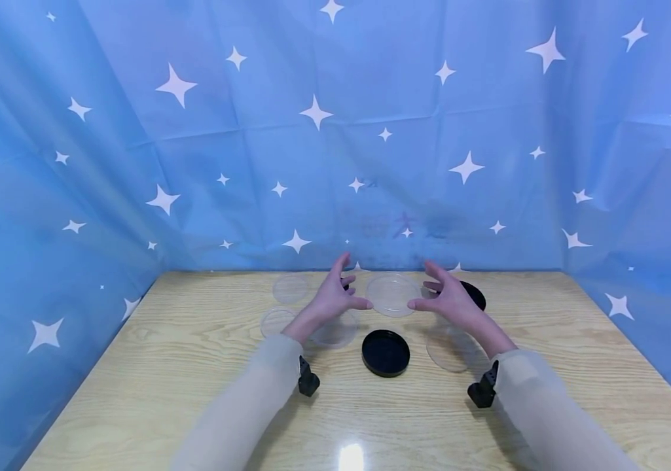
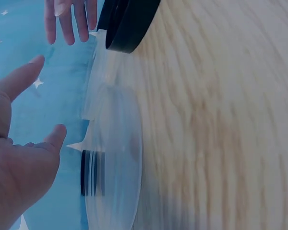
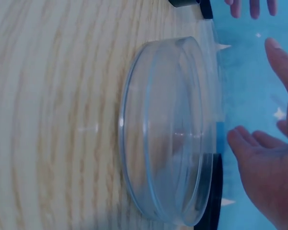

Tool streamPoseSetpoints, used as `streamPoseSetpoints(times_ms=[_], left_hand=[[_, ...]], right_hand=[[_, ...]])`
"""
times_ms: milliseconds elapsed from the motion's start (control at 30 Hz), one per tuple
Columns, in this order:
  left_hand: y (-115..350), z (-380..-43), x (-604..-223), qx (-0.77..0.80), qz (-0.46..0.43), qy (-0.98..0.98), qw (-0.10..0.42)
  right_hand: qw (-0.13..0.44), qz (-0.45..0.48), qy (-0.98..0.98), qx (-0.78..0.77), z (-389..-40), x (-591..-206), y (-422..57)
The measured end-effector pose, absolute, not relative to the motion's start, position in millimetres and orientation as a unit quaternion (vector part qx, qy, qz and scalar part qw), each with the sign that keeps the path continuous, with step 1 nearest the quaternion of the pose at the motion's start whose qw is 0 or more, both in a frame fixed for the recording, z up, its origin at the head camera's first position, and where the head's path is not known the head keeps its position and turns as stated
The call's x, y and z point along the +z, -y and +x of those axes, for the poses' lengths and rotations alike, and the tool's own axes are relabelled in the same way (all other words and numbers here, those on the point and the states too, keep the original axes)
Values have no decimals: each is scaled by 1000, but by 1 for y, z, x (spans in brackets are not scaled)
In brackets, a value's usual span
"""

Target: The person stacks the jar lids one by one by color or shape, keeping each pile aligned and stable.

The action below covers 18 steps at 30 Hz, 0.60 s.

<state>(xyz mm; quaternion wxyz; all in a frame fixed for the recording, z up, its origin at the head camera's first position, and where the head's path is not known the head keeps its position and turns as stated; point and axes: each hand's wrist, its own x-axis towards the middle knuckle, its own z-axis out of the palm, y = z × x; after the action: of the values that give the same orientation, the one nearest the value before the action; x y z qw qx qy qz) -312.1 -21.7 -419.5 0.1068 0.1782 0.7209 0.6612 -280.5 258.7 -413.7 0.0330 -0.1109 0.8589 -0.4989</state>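
Observation:
Both hands reach toward the back of the table with fingers and thumbs spread. My left hand is by the left side of a clear round dish, and my right hand is by its right side. The thumbs lie close to its rim in the head view; whether they touch it I cannot tell. Below my left wrist is another clear dish, partly hidden. A clear lidded petri dish stands under the right wrist. Between the forearms sits a black round dish.
Behind the right hand lies a second black dish, partly covered. Further clear dishes lie at the back left, and a black thing peeks out behind the left hand. A blue star-patterned curtain hangs along the wooden table's back edge.

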Motion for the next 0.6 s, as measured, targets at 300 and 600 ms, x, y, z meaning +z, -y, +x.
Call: streamPoseSetpoints(times_ms=[300,600], left_hand=[[7,-316,-427,638,159,-746,104],[0,-316,-427,601,155,-778,97]], right_hand=[[43,-116,-869,-479,-285,-421,-255],[46,-112,-885,-450,-285,-424,-251]])
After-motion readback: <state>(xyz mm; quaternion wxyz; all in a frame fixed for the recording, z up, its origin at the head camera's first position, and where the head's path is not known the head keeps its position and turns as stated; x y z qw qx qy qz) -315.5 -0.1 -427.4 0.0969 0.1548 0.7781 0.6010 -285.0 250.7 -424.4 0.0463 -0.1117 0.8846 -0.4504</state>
